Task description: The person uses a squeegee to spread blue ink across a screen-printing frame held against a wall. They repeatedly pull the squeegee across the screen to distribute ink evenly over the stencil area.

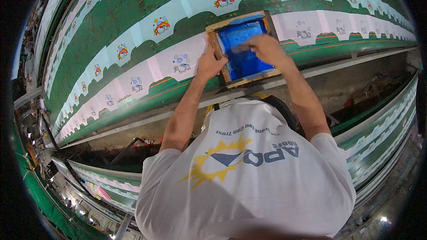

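A wooden screen-printing frame, its mesh covered in wet blue ink, lies flat on the long green table. My left hand grips the frame's left side, thumb over the inner edge and fingers along the outside. Over the mesh, my right hand is closed on a squeegee, smeared by motion and partly hidden by the fingers. Left of the frame, a pale pink cut fabric piece bears a cartoon print with blue parts. On the right, another piece shows only dark outlines.
Rows of pale fabric pieces run along the green table; the farther row carries finished-looking rainbow prints. A metal rail edges the table on my side. Behind me, another table with similar pieces stands across a narrow aisle.
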A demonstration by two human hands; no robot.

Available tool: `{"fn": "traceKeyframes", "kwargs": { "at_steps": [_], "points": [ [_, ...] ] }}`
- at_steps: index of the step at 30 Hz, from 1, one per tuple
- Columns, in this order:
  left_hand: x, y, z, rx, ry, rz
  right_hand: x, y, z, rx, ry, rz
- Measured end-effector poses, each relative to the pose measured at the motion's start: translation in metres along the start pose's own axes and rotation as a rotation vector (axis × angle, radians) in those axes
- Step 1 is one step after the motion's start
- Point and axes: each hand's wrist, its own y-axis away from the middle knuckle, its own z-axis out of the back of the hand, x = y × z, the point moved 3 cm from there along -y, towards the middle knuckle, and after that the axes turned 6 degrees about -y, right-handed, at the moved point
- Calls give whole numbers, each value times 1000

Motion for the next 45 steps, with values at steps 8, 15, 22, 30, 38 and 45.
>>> {"fn": "traceKeyframes", "kwargs": {
  "at_steps": [8,15,22,30,38,45],
  "points": [
    [14,-17,-2,-88,-71,-154,-10,-32,-2,-154,-2,75],
    [2,-9,2,4,-22,-27,25,60,-33,-190,-14,-3],
    [-5,-7,1,-27,-13,41,27,68,-30,-254,-1,76],
    [-57,-19,-55,-213,-192,-93,-37,108,16,-282,-36,79],
    [-161,-62,-160,-198,-131,-119,-156,160,97,-295,-12,100],
    [-182,-84,-181,-72,33,-2,-188,166,107,-243,32,140]
  ]
}}
